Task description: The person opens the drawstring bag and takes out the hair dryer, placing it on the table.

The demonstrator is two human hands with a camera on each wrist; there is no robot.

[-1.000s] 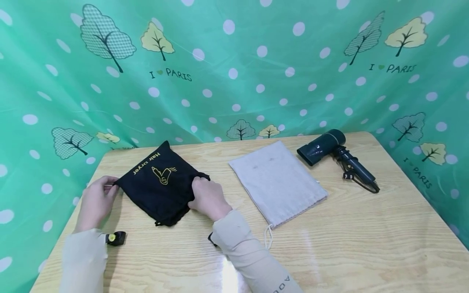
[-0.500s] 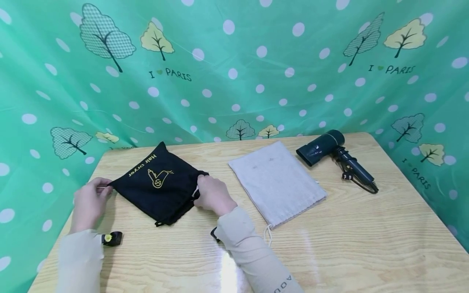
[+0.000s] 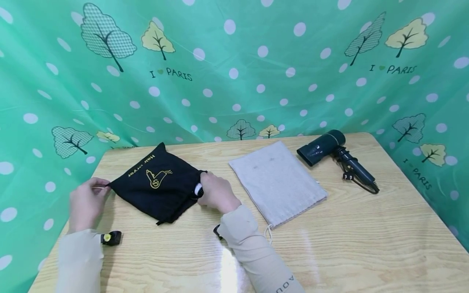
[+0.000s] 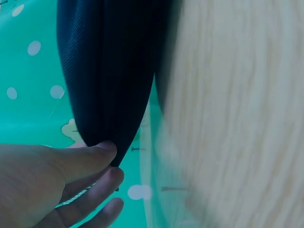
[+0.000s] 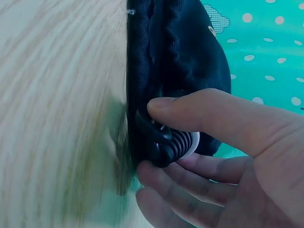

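Note:
A black cloth bag (image 3: 146, 179) with gold "Hair Dryer" lettering and a dryer drawing lies at the left of the table. My left hand (image 3: 86, 203) pinches its left corner (image 4: 114, 142) between thumb and fingers. At the bag's scalloped mouth (image 5: 154, 47), my right hand (image 3: 218, 191) grips a black-and-white handle end (image 3: 198, 190). A black ribbed cord sleeve (image 5: 180, 145) and dark cord loops show between the thumb and fingers there. The rest of that thing is hidden inside the bag.
A flat grey cloth bag (image 3: 276, 183) with a white drawstring (image 3: 268, 232) lies right of centre on the wooden table (image 3: 348, 244). Beyond it rests a dark green hair dryer (image 3: 322, 146), its cord wound at the handle. A green dotted curtain (image 3: 234, 89) hangs behind.
My right hand has moved slightly right, and a white part now shows at the bag's mouth. The left hand and its bag corner have shifted left, stretching the cloth.

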